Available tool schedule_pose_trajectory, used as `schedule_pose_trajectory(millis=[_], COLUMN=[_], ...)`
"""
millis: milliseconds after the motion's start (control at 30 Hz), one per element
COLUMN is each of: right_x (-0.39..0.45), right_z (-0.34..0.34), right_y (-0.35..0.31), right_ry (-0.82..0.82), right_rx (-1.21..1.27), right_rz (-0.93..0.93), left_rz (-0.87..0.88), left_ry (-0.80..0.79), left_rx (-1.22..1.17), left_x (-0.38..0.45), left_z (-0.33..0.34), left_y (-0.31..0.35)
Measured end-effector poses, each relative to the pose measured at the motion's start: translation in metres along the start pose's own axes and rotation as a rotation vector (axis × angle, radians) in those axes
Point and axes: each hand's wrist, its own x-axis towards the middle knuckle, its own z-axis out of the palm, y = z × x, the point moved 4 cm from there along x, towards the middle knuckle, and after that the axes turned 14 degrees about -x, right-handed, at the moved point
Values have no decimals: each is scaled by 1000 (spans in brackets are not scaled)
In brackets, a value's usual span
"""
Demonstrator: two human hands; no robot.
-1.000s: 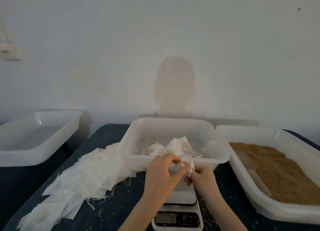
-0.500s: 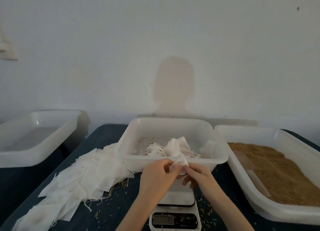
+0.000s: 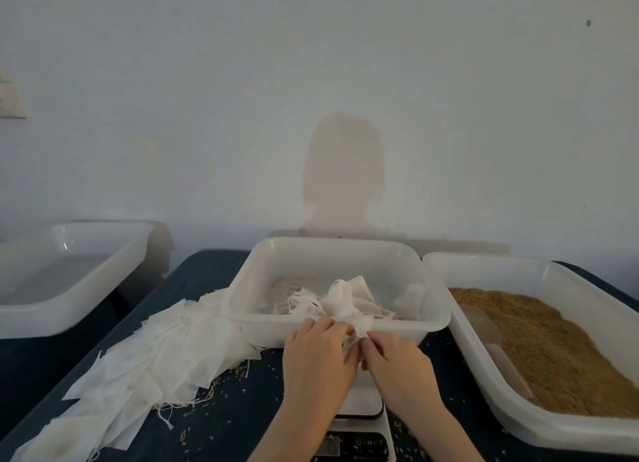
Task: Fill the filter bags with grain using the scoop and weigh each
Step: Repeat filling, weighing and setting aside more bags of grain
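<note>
Pinching a thin, crumpled filter bag (image 3: 359, 326) — both hands (image 3: 318, 354).

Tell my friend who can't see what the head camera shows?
Two hands, left hand and right hand, pinch a white filter bag over a scale. A tub of grain holding a scoop sits to the right.

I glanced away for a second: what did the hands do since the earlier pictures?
Both hands, left hand and right hand, sank lower over the scale, drawing closer, still pinching the small white bag between them. The middle tub, bag pile, grain tray and scoop stayed put.
</note>
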Motion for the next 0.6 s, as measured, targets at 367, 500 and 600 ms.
schedule_pose_trajectory(millis=[367,500,600], right_x=[-3,0,-1], right_z=[-9,-12,-16], right_y=[-4,-3,-4], right_ry=[90,67,102], right_rx=[-378,-483,-434], right_rz=[18,-12,-51], left_rz=[100,44,-29], left_ry=[-237,-330,-273], left_rx=[431,372,239], left_x=[1,3,10], left_z=[10,15,19], left_y=[20,22,10])
